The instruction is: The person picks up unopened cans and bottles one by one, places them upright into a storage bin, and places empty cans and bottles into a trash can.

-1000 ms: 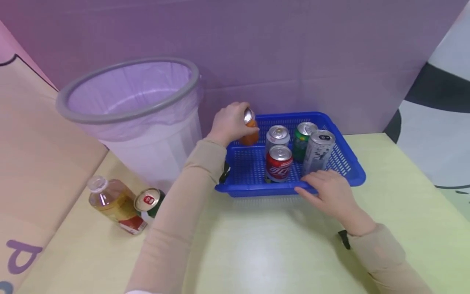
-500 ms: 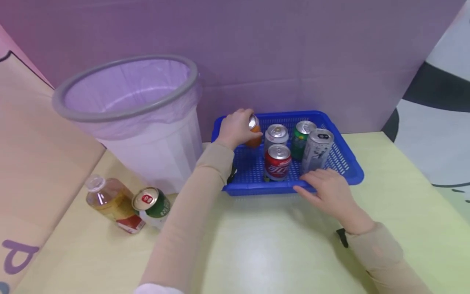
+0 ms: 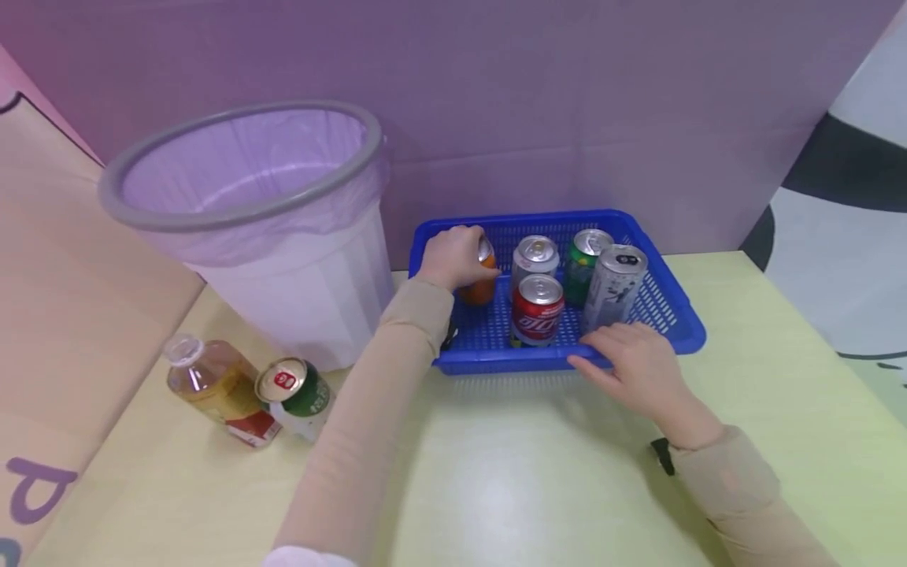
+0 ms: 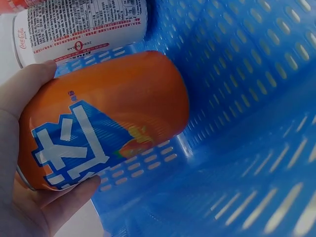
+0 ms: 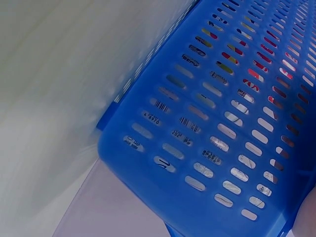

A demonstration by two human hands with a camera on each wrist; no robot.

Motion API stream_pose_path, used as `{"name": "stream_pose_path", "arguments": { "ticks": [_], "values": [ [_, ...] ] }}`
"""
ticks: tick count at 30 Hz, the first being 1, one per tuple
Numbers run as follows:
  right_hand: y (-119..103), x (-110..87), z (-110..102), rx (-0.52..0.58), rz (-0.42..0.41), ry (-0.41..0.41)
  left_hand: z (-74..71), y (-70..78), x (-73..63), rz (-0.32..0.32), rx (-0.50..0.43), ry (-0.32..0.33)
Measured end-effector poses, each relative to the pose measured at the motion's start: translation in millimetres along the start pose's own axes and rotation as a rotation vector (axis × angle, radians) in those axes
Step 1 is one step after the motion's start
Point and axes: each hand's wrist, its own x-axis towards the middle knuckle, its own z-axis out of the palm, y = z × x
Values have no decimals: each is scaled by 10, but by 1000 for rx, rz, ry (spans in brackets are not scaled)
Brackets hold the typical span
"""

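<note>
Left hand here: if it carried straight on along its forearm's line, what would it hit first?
Probably the back wall of the blue basket, with the gripped orange can perhaps touching before the left hand itself; the remaining gap is hard to judge.

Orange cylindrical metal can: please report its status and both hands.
Left hand grips orange cylindrical metal can, inside blue perforated plastic basket. Right hand rests on basket's near rim. Possible obstacle: white cylindrical metal can beside orange one.
</note>
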Motion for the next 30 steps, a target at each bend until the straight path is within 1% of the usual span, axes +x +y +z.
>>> {"name": "stream_pose_path", "arguments": {
  "ticks": [6,12,17,24,30],
  "values": [
    [1,0,15,0,-5,-3,48,-4,-2,4,24,-21],
    [0,0,13,0,-5,4,63,39,2,20,48,-26],
    [1,-4,5,3,-4,15,53,67,-1,13,59,-28],
    [-1,0,0,5,-6,17,54,70,5,2,80,-35],
    [-8,-2,1,0,-7,15,60,71,-3,-5,94,-57]
  ]
}}
